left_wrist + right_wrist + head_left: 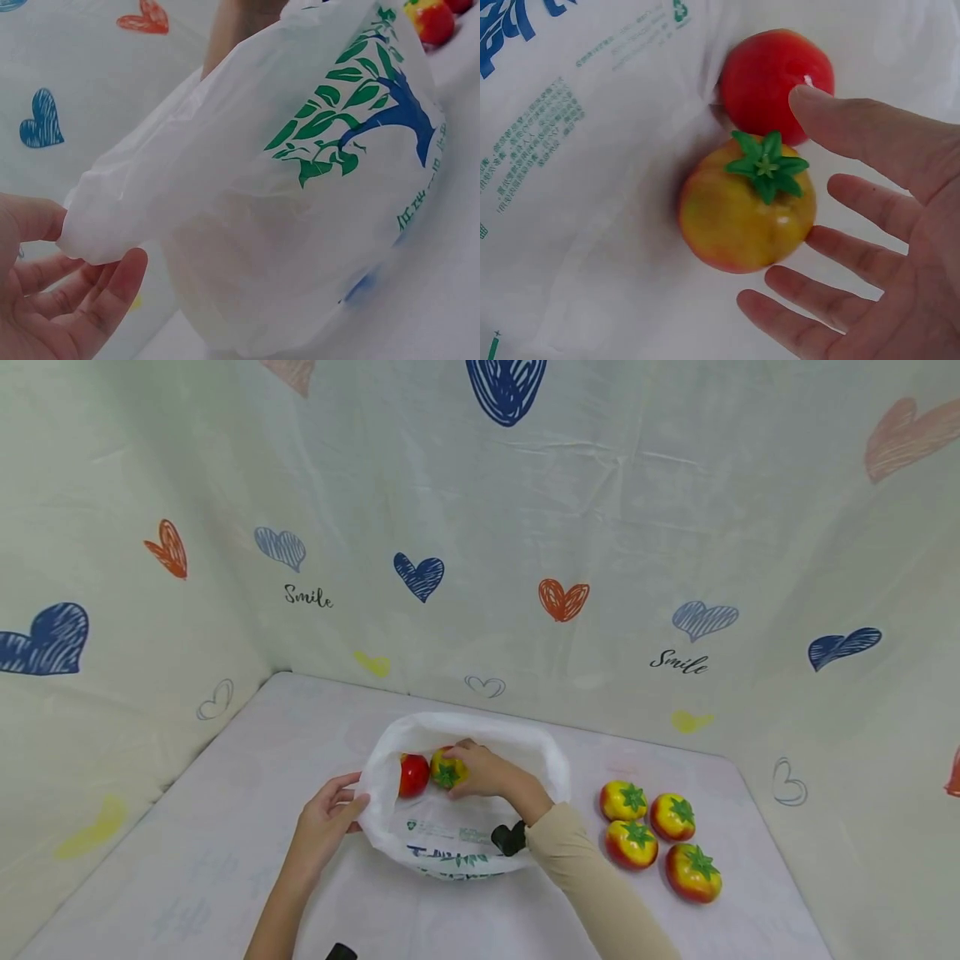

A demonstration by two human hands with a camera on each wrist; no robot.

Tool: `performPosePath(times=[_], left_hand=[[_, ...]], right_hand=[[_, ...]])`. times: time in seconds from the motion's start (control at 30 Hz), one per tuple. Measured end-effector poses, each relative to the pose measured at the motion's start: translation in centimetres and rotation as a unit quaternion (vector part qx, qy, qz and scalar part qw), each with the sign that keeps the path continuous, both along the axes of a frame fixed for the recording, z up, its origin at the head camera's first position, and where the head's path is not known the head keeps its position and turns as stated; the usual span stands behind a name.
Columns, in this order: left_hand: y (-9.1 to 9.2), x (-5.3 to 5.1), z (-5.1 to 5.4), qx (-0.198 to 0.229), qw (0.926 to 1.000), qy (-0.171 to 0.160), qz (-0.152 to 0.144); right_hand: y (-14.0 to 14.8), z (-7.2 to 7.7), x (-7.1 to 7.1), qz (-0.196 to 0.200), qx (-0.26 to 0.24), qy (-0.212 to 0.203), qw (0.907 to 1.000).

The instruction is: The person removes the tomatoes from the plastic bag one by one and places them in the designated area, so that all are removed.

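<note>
A white plastic bag [555, 768] stands with its mouth spread wide, printed with green leaves and a blue tree in the left wrist view. My left hand [324, 820] pinches its left rim between thumb and fingers. Inside, a red tomato [769, 82] lies against a yellow tomato [735, 214] topped by a green star-shaped calyx. Reaching in from the right, my right hand [487, 770] has its fingers [855, 255] spread beside the yellow tomato. A fingertip appears to touch that tomato, while the thumb overlaps the red one in the right wrist view.
Several yellow-red tomatoes with green calyxes, one of them a front tomato [693, 872], sit in a group right of the bag on the white table [315, 710]. A curtain [480, 510] with printed hearts hangs behind. A black device [510, 838] shows at the right wrist.
</note>
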State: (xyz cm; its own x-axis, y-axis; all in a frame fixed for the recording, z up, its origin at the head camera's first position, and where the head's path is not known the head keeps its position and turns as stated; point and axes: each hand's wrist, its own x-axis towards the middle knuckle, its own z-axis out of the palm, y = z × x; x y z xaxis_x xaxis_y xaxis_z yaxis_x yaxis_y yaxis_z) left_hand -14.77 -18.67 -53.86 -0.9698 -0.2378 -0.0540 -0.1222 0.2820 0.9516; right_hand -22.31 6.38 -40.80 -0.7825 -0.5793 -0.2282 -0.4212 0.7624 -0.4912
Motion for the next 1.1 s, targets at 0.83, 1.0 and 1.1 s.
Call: performPosePath(times=[0.83,1.0,1.1], left_hand=[[2.6,3.3,8.2,0.009,0.9997,-0.023,-0.005],[1.0,1.1,2.7,0.01,0.9999,-0.014,0.0],[0.9,1.1,2.3,0.007,1.0,0.002,-0.003]], right_hand=[[-1.8,-1.9,-0.8,-0.064,0.061,-0.021,0.9959],[-1.8,-1.8,-0.6,-0.059,0.06,-0.061,0.9946],[-1.7,-1.9,-0.6,-0.049,0.062,-0.058,0.9952]])
